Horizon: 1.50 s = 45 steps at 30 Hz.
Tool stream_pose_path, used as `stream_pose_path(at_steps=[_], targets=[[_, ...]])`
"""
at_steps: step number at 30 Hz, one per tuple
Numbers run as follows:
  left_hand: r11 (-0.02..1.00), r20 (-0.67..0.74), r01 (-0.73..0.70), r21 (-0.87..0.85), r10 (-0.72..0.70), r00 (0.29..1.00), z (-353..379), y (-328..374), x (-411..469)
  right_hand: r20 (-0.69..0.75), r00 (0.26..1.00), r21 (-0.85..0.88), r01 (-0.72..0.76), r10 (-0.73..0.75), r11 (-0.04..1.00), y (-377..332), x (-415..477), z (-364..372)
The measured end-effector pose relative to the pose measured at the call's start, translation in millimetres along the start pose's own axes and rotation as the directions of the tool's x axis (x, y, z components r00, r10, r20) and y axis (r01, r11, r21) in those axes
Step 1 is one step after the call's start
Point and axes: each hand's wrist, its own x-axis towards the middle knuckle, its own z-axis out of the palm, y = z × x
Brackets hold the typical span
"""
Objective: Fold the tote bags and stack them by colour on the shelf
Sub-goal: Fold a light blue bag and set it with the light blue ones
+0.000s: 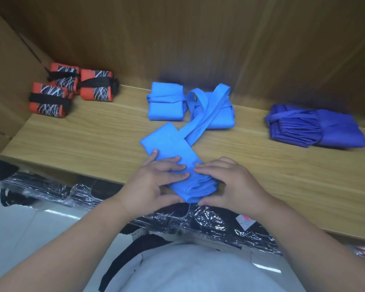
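L & R hands grasp the rolled near end of a light-blue fabric tote bag (167, 146) at the wooden shelf (93, 144) front edge: left hand (156, 180), right hand (230, 182), fingers on top, thumbs at near edge. Beyond the hands: two folded light-blue bundles (165, 104). Far left: three orange black-strapped bundles (49, 100). Far right: purple fabric bags (316, 127).

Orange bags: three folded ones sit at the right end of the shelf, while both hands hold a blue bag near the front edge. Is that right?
Not quite. In the head view the orange bags sit at the left end of the shelf; the purple bags take the right end. The rest holds: there are three, and the left hand and right hand hold the blue bag near the front edge.
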Motion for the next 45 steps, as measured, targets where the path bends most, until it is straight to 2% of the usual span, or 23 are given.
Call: stream_pose_path(at_steps=[4,6,10,14,17,20,24,26,28,31,35,37,39,42,45], targets=[[0.993,0.012,0.077,-0.089,-0.076,0.997,-4,4,-1,0.017,0.998,0.005,-0.054,0.054,0.999,-5,-6,-1],[0.992,0.000,0.092,-0.089,-0.093,0.996,-6,9,0,-0.018,0.998,0.014,-0.063,0.063,0.998,-9,-5,-1],[0.987,0.045,0.136,-0.084,-0.132,0.990,-11,19,-5,-0.078,0.995,-0.139,0.049,-0.061,0.989,-17,5,-7],[0.992,0.052,0.044,-0.117,-0.038,0.998,-16,25,-6,0.060,0.975,-0.315,0.223,-0.215,0.923,-24,19,-20],[0.973,0.012,0.088,-0.214,-0.088,0.996,-20,26,0,0.102,0.966,-0.325,0.259,-0.238,0.910,-30,31,-27],[0.925,-0.017,0.165,-0.343,-0.182,0.983,-25,28,2,0.141,0.978,-0.259,0.187,-0.154,0.948,-34,45,-28],[0.870,-0.031,0.257,-0.421,-0.297,0.954,-27,26,2,0.195,0.980,0.034,-0.045,0.037,0.998,-32,61,-24],[0.837,-0.034,0.293,-0.461,-0.347,0.937,-27,25,5,0.200,0.977,0.041,-0.080,0.070,0.996,-27,66,-22],[0.799,-0.036,0.317,-0.511,-0.388,0.921,-29,22,10,0.164,0.983,0.054,-0.093,0.083,0.994,-21,69,-20],[0.748,-0.063,0.338,-0.571,-0.451,0.890,-30,19,20,0.028,0.994,0.107,-0.111,0.109,0.988,-16,72,-11],[0.671,-0.133,0.360,-0.648,-0.565,0.814,-26,17,32,-0.080,0.971,0.155,-0.210,0.224,0.965,-17,76,-1],[0.662,-0.179,0.361,-0.657,-0.601,0.779,-24,14,34,-0.082,0.958,0.154,-0.260,0.275,0.953,-17,80,2],[0.678,-0.192,0.373,-0.634,-0.605,0.773,-23,12,34,-0.077,0.948,0.140,-0.295,0.307,0.945,-17,82,4],[0.795,-0.251,0.400,-0.455,-0.546,0.799,-23,9,34,-0.079,0.937,0.157,-0.327,0.342,0.932,-16,82,4],[0.899,-0.315,0.350,-0.264,-0.424,0.849,-19,-2,35,-0.073,0.946,0.184,-0.299,0.317,0.936,-14,81,9]])
